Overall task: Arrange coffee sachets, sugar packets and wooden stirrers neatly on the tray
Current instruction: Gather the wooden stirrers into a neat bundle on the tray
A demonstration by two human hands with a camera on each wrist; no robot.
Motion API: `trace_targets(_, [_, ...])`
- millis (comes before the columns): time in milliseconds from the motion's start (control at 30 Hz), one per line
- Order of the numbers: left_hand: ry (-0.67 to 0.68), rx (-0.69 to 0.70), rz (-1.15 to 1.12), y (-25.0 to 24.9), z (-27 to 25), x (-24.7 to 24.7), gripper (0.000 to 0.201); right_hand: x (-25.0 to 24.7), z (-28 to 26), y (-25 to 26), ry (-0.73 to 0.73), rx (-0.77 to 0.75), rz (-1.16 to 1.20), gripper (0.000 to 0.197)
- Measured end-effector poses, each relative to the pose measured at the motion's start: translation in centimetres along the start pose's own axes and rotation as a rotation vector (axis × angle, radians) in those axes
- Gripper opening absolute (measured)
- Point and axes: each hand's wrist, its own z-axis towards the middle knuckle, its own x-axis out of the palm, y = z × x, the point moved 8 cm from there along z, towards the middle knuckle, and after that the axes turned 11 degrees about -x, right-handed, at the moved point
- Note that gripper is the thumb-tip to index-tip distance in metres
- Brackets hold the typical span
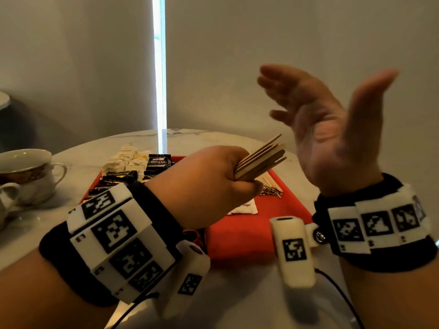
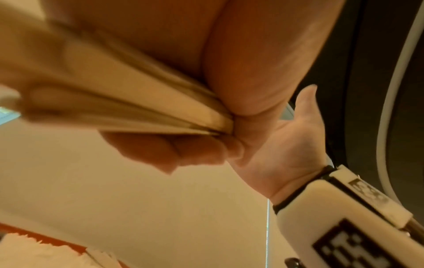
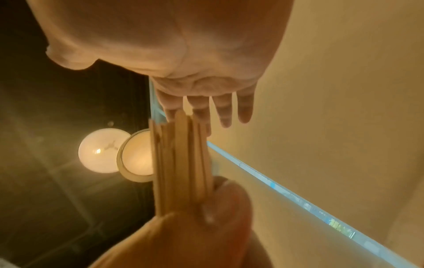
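Had left hand [image 1: 209, 186] fisted round stirrers [image 1: 261, 160], held above tray [image 1: 249, 238]. Right hand [image 1: 327, 129] spread, empty, palm facing bundle ends. Risk I judged: uneven ends, loose grip; tapping could fan sticks, drop onto sachets [image 1: 123, 176].

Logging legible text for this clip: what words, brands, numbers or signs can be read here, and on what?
"SUPREMO": black coffee sachet standing at the far end of the red plastic tray; the smaller red brand line above it is blurred.
"sugar": white paper sugar packet on the tray.
White wrist-band blocks: black-and-white square codes only, no words.
Wrist views: no text.
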Motion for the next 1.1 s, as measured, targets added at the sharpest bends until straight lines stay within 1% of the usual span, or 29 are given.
trace_targets(33, [-0.009,0.015,-0.006,-0.1,-0.1,-0.1,0.012,0.6,-0.1,-0.2,0.024,0.007,0.043,0.104])
trace_targets(67, [-0.015,0.036,-0.008,-0.3,-0.1,-0.1,0.013,1.7,-0.5,-0.3,0.073,0.021,0.082,0.094])
trace_targets(100, [-0.016,0.054,-0.005,-0.4,-0.1,0.0,0.016,2.9,-0.8,-0.4,0.127,0.047,0.09,0.076])
trace_targets(133, [-0.006,0.057,0.002,-0.5,-0.2,0.1,0.02,3.6,-1.0,-0.4,0.162,0.067,0.027,0.056])
trace_targets(167, [0.0,0.052,0.001,-0.5,-0.1,0.2,0.02,3.6,-0.9,-0.3,0.167,0.07,-0.061,0.04])
trace_targets(200, [-0.001,0.04,-0.002,-0.4,0.0,0.1,0.016,3.1,-0.7,-0.1,0.139,0.056,-0.155,0.032])
trace_targets(267, [-0.019,0.024,0.0,-0.2,0.1,-0.2,0.009,1.7,-0.3,0.2,0.059,0.037,-0.251,0.031])
trace_targets(300, [-0.02,0.023,0.02,-0.4,0.1,-0.2,0.009,1.6,-0.2,0.4,0.053,0.031,-0.274,0.034])
trace_targets(367, [-0.006,0.022,0.108,-0.5,0.2,0.0,0.004,2.2,-0.3,0.4,0.13,0.055,-0.296,0.038])
trace_targets(400, [-0.019,0.008,0.148,-0.3,0.2,0.0,0.01,2.7,-0.5,0.3,0.162,0.083,-0.293,0.039])
trace_targets(433, [-0.052,-0.017,0.119,0.0,0.3,-0.4,0.025,2.8,-0.6,0.1,0.167,0.106,-0.27,0.039])
trace_targets(500, [-0.122,-0.067,-0.013,0.7,0.4,-1.5,0.049,2.5,-0.7,-0.7,0.106,0.14,-0.179,0.037])
trace_targets(567, [-0.148,-0.081,-0.048,0.8,0.1,-2.1,0.061,2.0,-0.7,-1.8,0.001,0.17,-0.071,0.034])
trace_targets(633, [-0.132,-0.089,-0.063,0.8,0.3,-2.1,0.065,1.8,-0.9,-2.5,-0.083,0.182,-0.01,0.031])
trace_targets(733, [-0.094,-0.096,-0.051,0.9,0.2,-2.5,0.056,1.4,-1.3,-3.2,-0.142,0.209,-0.023,0.027])
trace_targets(800, [-0.064,-0.112,0.036,1.1,0.1,-2.7,0.041,0.8,-1.5,-3.6,-0.199,0.24,-0.003,0.029])
trace_targets(867, [-0.052,-0.095,0.133,1.1,0.0,-2.7,0.022,0.4,-1.6,-4.0,-0.233,0.265,0.03,0.033])
trace_targets(900, [-0.048,-0.076,0.175,1.0,0.0,-2.5,0.019,0.5,-1.5,-4.1,-0.233,0.277,0.047,0.033])
trace_targets(1000, [-0.035,-0.074,0.25,1.1,0.2,-1.9,0.02,1.1,-1.4,-3.7,-0.173,0.283,0.087,0.033])
trace_targets(1100, [-0.018,-0.079,0.199,1.5,0.5,-1.7,0.02,1.3,-1.3,-3.0,-0.092,0.275,0.026,0.037])
